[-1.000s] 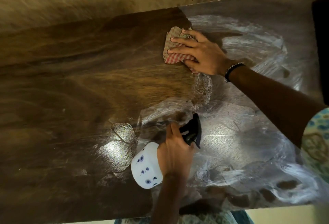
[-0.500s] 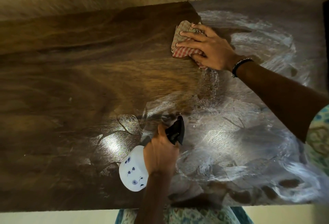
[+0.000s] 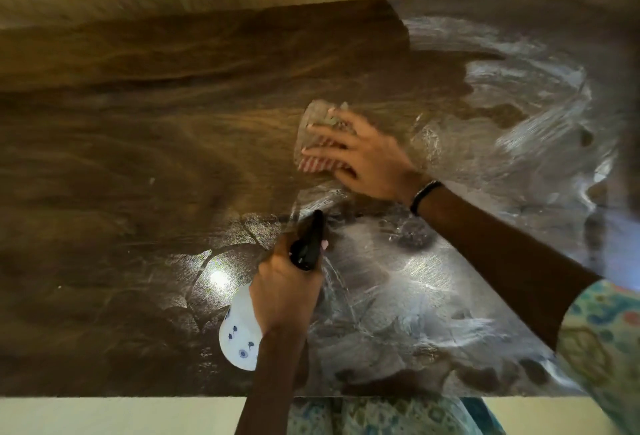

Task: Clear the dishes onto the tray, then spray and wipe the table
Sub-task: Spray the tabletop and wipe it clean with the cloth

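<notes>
No dishes are being seen on the surface; its left part is lying dark and dry-looking, so wiping is judged unfinished there. Near the front edge, a bottle is being gripped by the left hand, fingers curled round its neck. Further right, a cloth is being pressed flat under the right hand, fingers spread, blurred. Rightward, wet smears are covering the surface, with open room all around.

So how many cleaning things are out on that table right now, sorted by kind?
Spray bottle: 1, held in the left hand
Cloth: 1, pressed under the right hand
Total: 2 things on the table
</notes>
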Tool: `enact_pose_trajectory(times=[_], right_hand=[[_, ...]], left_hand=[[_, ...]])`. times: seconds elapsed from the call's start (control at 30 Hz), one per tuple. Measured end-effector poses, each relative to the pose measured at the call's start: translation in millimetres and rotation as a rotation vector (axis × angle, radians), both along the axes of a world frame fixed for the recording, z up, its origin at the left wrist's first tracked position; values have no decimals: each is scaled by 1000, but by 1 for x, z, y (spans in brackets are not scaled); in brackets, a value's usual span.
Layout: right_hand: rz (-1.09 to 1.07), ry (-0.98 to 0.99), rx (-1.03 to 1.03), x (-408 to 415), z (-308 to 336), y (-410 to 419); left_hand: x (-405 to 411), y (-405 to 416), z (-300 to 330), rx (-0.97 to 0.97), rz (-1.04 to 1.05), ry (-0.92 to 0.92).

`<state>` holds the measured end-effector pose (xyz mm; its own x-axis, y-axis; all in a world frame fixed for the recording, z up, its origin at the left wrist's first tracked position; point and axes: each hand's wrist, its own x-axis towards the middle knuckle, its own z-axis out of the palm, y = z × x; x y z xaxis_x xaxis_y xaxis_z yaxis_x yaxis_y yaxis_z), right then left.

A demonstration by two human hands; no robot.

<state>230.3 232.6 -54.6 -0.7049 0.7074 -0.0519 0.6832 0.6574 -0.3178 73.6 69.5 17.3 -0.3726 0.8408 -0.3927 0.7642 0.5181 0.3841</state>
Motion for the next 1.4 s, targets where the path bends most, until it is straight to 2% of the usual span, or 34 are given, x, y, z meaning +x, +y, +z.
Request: enact_pose_trajectory(times=[0.13,0.23,0.3,0.4,0.57,0.67,0.73,0.8,0.87,0.97,1.03,1.17,1.27,1.33,1.4], right_hand=[[195,-16,-29,-13,-3,-62],[226,-101,-14,22,-2,-85],[139,-73,16,55,-1,-78],[-110,-63,5,90,0,-48],[-427,-24,-57,40,14,-16],[-323,-16,-55,8,15,-34],[-225,-30,-58,7,10,-55],[-204,-22,-73,13,5,-75],[-209,-5,-64,19,3,-93],[-225,20,-64,23,4,-101],[-232,25,-78,22,6,-101],[-248,38,-87,19,8,-103],[-259,37,-78,19,8,-103],[-269,39,-79,19,8,-102],[-286,43,-88,17,9,-104]], left_hand=[[-4,-2,7,52,36,-58],[-7,-3,10,45,18,-68],[-8,-5,10,64,36,-85],[-12,-11,11,91,53,-113],[-14,-28,11,50,-26,-169],[-14,-44,15,6,-77,-265],[-16,-59,14,-22,-83,-396],[-17,-75,12,-33,-57,-549],[-15,-89,13,-2,-34,-614],[-3,-105,20,67,-3,-568],[5,-114,18,71,11,-464],[14,-123,10,-10,114,-248],[14,-118,10,-50,185,-221],[13,-114,9,-119,159,-248],[12,-112,10,-169,58,-193]])
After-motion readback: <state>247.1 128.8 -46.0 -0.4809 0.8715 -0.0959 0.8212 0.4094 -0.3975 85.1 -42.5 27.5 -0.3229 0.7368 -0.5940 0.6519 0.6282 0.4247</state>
